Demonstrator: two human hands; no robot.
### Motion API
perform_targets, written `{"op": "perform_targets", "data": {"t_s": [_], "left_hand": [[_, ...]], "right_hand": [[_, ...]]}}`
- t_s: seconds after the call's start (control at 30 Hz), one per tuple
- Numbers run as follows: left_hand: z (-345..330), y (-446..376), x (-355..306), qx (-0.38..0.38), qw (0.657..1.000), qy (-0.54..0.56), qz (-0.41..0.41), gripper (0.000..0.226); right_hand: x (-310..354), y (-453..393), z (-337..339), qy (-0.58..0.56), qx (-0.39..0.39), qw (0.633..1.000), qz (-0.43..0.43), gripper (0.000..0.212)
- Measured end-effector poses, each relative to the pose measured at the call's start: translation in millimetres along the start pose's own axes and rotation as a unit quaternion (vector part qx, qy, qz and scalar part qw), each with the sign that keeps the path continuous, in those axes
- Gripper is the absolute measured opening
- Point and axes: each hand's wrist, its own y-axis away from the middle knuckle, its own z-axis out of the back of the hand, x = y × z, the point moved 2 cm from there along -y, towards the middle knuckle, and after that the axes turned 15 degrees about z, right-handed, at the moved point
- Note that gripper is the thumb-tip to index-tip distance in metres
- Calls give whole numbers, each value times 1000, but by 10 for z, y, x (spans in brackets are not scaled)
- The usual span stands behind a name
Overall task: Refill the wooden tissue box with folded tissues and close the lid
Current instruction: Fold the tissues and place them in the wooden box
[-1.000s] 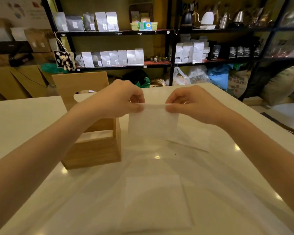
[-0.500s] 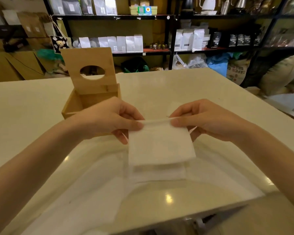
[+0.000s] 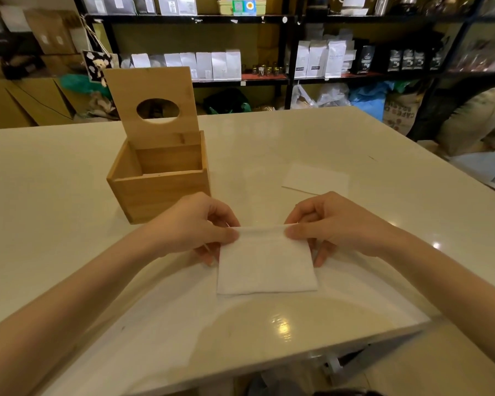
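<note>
Right now, working from left to right across the table (image 3: 55,195), I see the wooden box (image 3: 159,192) standing on the left half of the top, nearer the far edge than the near one. Its lid (image 3: 152,105) is swung up and stands upright along the back wall, the oval hole in it showing the shelves (image 3: 189,20) behind. From this angle I can see the inner walls of the box, but I cannot tell what lies at the bottom.

Just in front of the box, towards the near edge, my left hand (image 3: 195,228) pinches the top left corner of a folded tissue (image 3: 266,264) between thumb and forefinger, the other fingers curled under it. The tissue is a white square, its upper edge lifted slightly between my hands and its lower part lying flat on the table, close to the middle of the near edge. My right hand (image 3: 335,224) grips the top right corner in the same way, thumb on top, forefinger pressed against it, the remaining fingers tucked below.

Beyond my right hand, further towards the right edge of the table, a second tissue (image 3: 316,178) lies flat, apart from the one I hold and well apart from the box. Behind the far edge stand the dark shelves with white bags (image 3: 317,58) in rows.
</note>
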Motion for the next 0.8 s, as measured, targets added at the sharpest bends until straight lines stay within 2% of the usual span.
{"op": "perform_targets", "data": {"t_s": [0.1,0.23,0.37,0.5,0.6,0.7,0.8], "left_hand": [[-12,-15,10,-26,1000,-16,-4,10],[-8,-28,28,-20,1000,-16,-1,9],[-31,-40,32,-24,999,-36,0,7],[6,-52,-16,-72,986,-149,-29,16],[61,-54,-215,-83,973,-204,-67,20],[76,-97,-521,-78,973,-196,-95,20],[61,-250,-823,-114,961,-225,-116,25]], "right_hand": [[-3,2,4,43,-19,999,28,5],[18,9,-5,148,-27,986,77,7],[6,-3,-14,222,-19,971,90,4],[-29,-21,16,248,-14,965,87,14],[2,-31,98,264,8,962,72,18],[88,-49,277,271,-14,959,82,14],[161,-77,517,318,-45,942,93,8]]}}
